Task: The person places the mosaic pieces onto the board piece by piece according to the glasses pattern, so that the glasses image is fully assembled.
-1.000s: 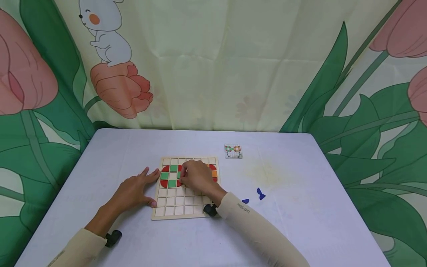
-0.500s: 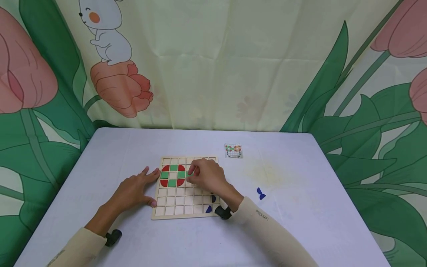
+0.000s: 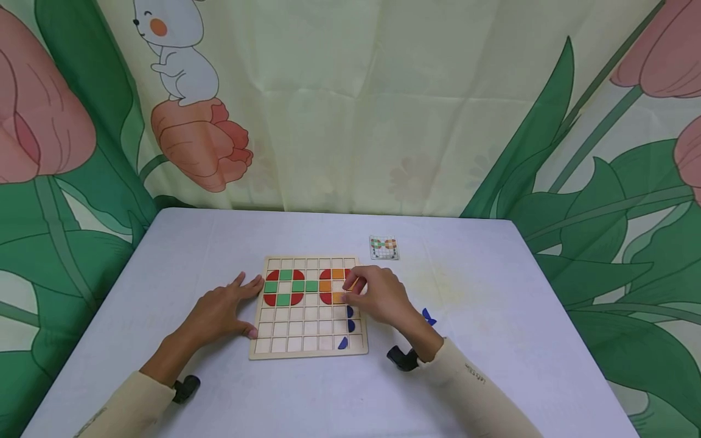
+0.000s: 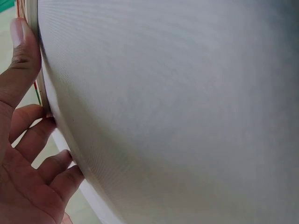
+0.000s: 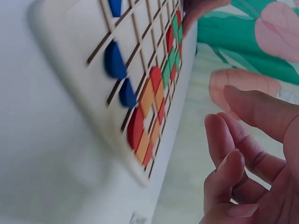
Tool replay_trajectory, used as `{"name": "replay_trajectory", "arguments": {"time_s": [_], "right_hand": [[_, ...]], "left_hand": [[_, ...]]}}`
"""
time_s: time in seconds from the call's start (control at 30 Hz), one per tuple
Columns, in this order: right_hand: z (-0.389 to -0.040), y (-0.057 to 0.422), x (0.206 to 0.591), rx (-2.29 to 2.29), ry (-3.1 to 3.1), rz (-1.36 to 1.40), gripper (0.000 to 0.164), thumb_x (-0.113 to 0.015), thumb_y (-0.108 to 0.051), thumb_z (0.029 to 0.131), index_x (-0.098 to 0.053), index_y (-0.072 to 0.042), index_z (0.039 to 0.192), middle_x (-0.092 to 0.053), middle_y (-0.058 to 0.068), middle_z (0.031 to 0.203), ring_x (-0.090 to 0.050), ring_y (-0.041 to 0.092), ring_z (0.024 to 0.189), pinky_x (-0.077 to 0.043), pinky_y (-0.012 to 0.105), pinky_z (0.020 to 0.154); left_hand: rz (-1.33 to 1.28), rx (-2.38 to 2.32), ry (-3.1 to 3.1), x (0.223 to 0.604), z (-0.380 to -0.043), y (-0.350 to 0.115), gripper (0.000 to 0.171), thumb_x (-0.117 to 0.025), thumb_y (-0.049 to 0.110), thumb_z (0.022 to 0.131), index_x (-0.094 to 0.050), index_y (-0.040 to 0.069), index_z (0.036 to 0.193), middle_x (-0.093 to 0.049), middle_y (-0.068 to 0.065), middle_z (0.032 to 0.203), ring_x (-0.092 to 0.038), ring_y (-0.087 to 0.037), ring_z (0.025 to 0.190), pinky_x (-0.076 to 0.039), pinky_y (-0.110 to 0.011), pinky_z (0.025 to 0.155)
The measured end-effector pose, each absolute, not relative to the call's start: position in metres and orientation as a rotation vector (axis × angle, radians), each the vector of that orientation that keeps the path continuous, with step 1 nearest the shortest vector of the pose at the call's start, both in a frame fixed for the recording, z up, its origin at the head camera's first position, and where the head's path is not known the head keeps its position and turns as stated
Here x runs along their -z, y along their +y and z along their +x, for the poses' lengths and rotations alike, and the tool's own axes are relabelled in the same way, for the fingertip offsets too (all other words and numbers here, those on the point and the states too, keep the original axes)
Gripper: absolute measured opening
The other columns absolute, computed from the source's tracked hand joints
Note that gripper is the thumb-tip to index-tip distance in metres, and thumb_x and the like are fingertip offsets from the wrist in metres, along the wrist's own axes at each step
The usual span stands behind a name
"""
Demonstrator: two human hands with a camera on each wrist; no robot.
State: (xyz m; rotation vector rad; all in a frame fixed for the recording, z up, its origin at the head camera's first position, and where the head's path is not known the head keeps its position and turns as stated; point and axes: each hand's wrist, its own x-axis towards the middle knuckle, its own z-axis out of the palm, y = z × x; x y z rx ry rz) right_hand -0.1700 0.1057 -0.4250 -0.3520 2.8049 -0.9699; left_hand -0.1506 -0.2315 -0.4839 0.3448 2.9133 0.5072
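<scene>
A wooden grid board (image 3: 254, 350) lies on the table. Red quarter-round pieces and green tiles (image 3: 311, 286) form a pattern at its upper left; more red pieces surround orange tiles (image 3: 325, 285) at its upper right. Down its lower right stand several blue pieces (image 3: 351, 325) with curved edges. My left hand (image 3: 221, 313) rests along the board's left edge, thumb and fingers spread. Over the board's right edge hovers my right hand (image 3: 380, 295), covering some pieces in the head view. In the right wrist view its thumb and fingers stand apart, holding nothing.
Behind the board at right lies a small pattern card (image 3: 384, 247). Loose blue pieces (image 3: 429, 316) lie on the white cloth (image 3: 493, 365) beside my right wrist, partly hidden. A printed curtain (image 3: 350, 121) hangs behind the table.
My right hand has moved right, from over the board's middle to its right edge, uncovering the green tile, orange tiles and blue pieces. The left hand stays on the left edge.
</scene>
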Motion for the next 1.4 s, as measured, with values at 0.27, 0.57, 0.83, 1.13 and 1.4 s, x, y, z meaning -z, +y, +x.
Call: {"name": "replay_trajectory", "arguments": {"time_s": [0.27, 0.57, 0.83, 1.13, 1.4], "right_hand": [[-0.162, 0.132, 0.428, 0.972, 2.805, -0.244, 0.013, -0.089, -0.021, 0.087, -0.077, -0.023, 0.092, -0.066, -0.006, 0.076, -0.056, 0.019, 0.067, -0.042, 0.031, 0.055], [-0.149, 0.163, 0.434, 0.944, 2.791, -0.134, 0.019, -0.090, -0.015, 0.085, -0.080, -0.017, 0.100, -0.067, -0.005, 0.079, -0.055, 0.019, 0.065, -0.045, 0.030, 0.055], [-0.140, 0.191, 0.444, 0.896, 2.788, -0.099, 0.018, -0.088, -0.010, 0.085, -0.081, -0.020, 0.098, -0.070, -0.008, 0.082, -0.054, 0.017, 0.072, -0.044, 0.029, 0.063], [-0.131, 0.208, 0.455, 0.828, 2.802, -0.128, 0.026, -0.093, -0.006, 0.077, -0.080, -0.023, 0.091, -0.073, -0.009, 0.087, -0.056, 0.014, 0.078, -0.044, 0.028, 0.071], [-0.126, 0.210, 0.463, 0.807, 2.814, -0.140, 0.027, -0.091, -0.003, 0.079, -0.077, -0.025, 0.085, -0.065, -0.010, 0.079, -0.057, 0.013, 0.079, -0.043, 0.031, 0.071]], "left_hand": [[0.341, -0.504, 2.916, 0.484, -0.151, -0.232, 0.121, -0.101, 0.048, 0.059, -0.045, 0.017, 0.162, -0.037, -0.033, 0.165, -0.051, -0.063, 0.138, -0.050, -0.072, 0.103], [0.332, -0.504, 2.909, 0.485, -0.151, -0.231, 0.121, -0.100, 0.048, 0.060, -0.044, 0.016, 0.162, -0.037, -0.032, 0.165, -0.050, -0.062, 0.140, -0.049, -0.072, 0.104], [0.330, -0.502, 2.909, 0.485, -0.151, -0.231, 0.121, -0.100, 0.049, 0.059, -0.045, 0.016, 0.162, -0.038, -0.032, 0.165, -0.050, -0.062, 0.140, -0.050, -0.071, 0.104], [0.329, -0.502, 2.906, 0.485, -0.151, -0.231, 0.121, -0.100, 0.049, 0.059, -0.045, 0.017, 0.162, -0.037, -0.032, 0.165, -0.051, -0.062, 0.139, -0.050, -0.071, 0.104], [0.327, -0.504, 2.907, 0.484, -0.151, -0.230, 0.121, -0.100, 0.049, 0.060, -0.045, 0.016, 0.162, -0.037, -0.033, 0.166, -0.050, -0.063, 0.139, -0.050, -0.071, 0.104]]}}
